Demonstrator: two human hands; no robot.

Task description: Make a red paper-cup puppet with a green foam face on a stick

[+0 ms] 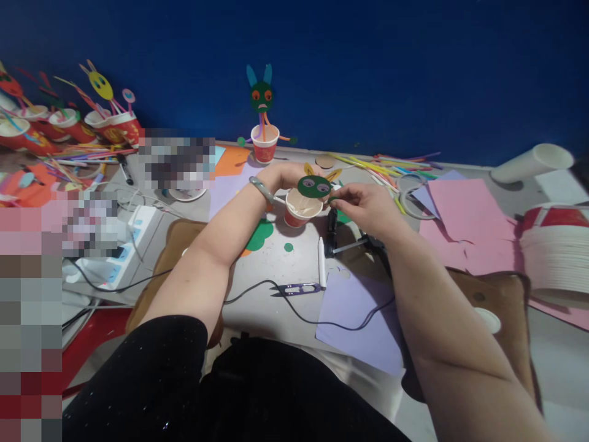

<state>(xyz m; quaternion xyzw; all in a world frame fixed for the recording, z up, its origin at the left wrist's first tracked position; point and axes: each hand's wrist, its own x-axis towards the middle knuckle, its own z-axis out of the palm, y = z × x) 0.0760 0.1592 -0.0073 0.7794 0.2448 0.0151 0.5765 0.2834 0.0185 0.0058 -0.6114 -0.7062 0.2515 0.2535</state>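
A right hand (363, 205) is seen at the middle of the frame, its fingers pinched closed on the edge of a green paper face (314, 186) with two eyes and yellow ears. The face is held just above the rim of a small red paper cup (299, 212). The left hand (283, 177), with a grey bangle at the wrist, is curled behind the cup and the face; its fingers are mostly hidden, so how firmly it is closed and exactly what is gripped cannot be told.

Judged from this view, the work is partly done: the face is cut out and decorated, but no straw arms or legs are seen on this cup, and whether the face is fixed to it yet cannot be told.

Just in front of the cup, green paper scraps (260, 235) lie on the grey table (257, 307), near a white marker (321, 263) and purple thread snips (297, 288). A lilac sheet (356, 319) lies under the right forearm, and pink sheets (464, 215) are spread to the right beside a stack of paper cups (556, 255). Against the blue wall a finished figure (264, 116) stands, a green face with blue ears on straws in a red cup. More finished figures (69, 116) are gathered at the far left, and loose coloured straws (386, 164) are scattered at the back
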